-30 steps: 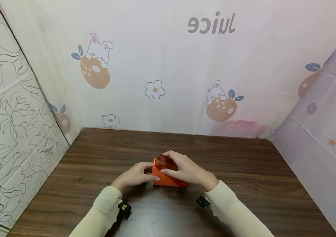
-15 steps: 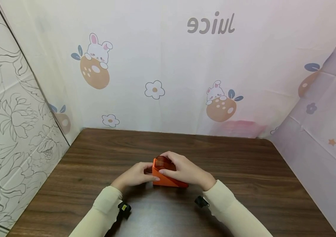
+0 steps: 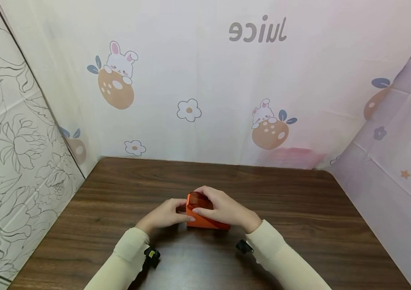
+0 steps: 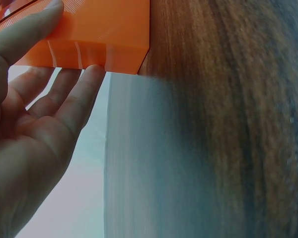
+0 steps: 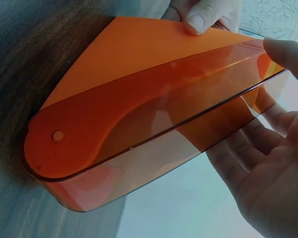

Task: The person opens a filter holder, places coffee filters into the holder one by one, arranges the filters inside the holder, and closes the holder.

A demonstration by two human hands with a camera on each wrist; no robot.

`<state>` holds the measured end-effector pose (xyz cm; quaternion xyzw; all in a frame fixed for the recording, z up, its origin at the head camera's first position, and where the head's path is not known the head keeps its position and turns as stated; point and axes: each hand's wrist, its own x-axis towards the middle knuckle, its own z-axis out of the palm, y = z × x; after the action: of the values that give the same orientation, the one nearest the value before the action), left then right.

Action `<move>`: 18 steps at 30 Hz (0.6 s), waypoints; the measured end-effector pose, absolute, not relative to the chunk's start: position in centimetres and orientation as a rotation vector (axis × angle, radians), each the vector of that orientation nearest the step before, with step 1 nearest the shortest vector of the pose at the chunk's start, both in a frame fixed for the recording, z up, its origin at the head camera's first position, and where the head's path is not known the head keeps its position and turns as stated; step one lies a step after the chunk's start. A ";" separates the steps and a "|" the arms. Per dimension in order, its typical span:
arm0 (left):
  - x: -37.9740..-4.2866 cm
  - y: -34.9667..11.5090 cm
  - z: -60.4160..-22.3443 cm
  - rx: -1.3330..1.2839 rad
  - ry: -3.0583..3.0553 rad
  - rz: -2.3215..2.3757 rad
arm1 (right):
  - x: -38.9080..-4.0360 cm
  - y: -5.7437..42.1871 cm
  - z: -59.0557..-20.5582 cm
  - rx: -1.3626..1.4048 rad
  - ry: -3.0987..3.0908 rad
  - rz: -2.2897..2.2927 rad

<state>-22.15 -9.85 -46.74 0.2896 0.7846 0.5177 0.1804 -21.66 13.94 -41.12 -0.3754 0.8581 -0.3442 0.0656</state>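
Observation:
Near the middle of the table stands a wedge-shaped orange box (image 3: 202,221) with a see-through orange hinged lid (image 3: 199,199). My left hand (image 3: 165,214) holds its tall left end, thumb on the near side and fingers on the end wall, as the left wrist view shows on the orange wall (image 4: 104,25). From the right, my right hand (image 3: 226,207) grips the lid, with the thumb on the near side and fingers on the far side. In the right wrist view the lid (image 5: 139,134) covers the box's sloping top, a round pivot (image 5: 57,135) at its low end. The inside is hard to make out.
The dark wooden table (image 3: 140,177) extends around the box. A printed curtain (image 3: 191,60) hangs behind it, and a flower-patterned panel (image 3: 17,141) stands at the left. Black wrist cameras (image 3: 152,255) sit on both sleeves.
The lid has swung down to the left onto the box, and the right hand has moved slightly left and down with it. The left hand and the box stay in place.

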 end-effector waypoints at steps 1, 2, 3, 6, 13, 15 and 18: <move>-22.1 -9.9 -46.7 0.819 2.217 1.462 | -21.6 13.9 -41.1 -1.133 2.587 -1.039; -22.1 -9.9 -46.7 0.819 2.218 1.462 | -21.6 13.9 -41.1 -1.136 2.588 -1.038; -22.1 -9.9 -46.7 0.820 2.219 1.461 | -21.6 13.8 -41.1 -1.140 2.587 -1.036; -22.1 -9.9 -46.6 0.819 2.221 1.458 | -21.6 13.8 -41.2 -1.147 2.588 -1.029; -22.2 -9.8 -46.8 0.859 2.206 1.474 | -21.6 13.7 -41.2 -1.131 2.598 -1.015; -22.1 -9.8 -46.8 0.863 2.211 1.471 | -21.6 13.7 -41.2 -1.124 2.594 -1.016; -22.1 -9.8 -46.8 0.858 2.221 1.464 | -21.6 13.7 -41.1 -1.120 2.592 -1.013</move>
<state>-22.10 -9.85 -46.81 0.3023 0.7828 0.5160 0.1723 -21.55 13.69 -41.10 -0.3724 0.8619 -0.3369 0.0705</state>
